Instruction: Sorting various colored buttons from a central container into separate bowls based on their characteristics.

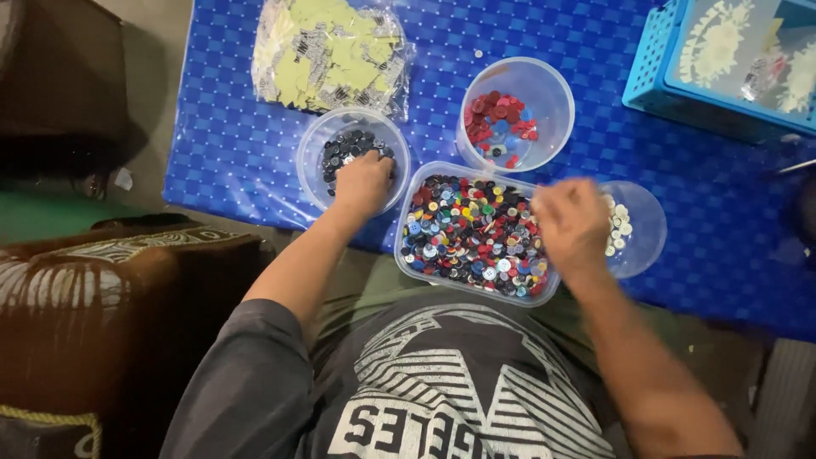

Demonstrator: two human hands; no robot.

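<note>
Sorting buttons around the rectangular tub (406, 223) of mixed buttons.
I see my left hand (363, 181) curled into the dark-button bowl (316, 146) beside it; my right hand (571, 219), blurred, grip unclear, hovers between it and the white-button bowl (646, 229).

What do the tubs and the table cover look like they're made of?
Tubs: clear, slightly frosted plastic by the look, since the buttons show through the walls. Table cover: probably glossy plastic sheet or oilcloth, blue checked, with soft light glare across it.
</note>
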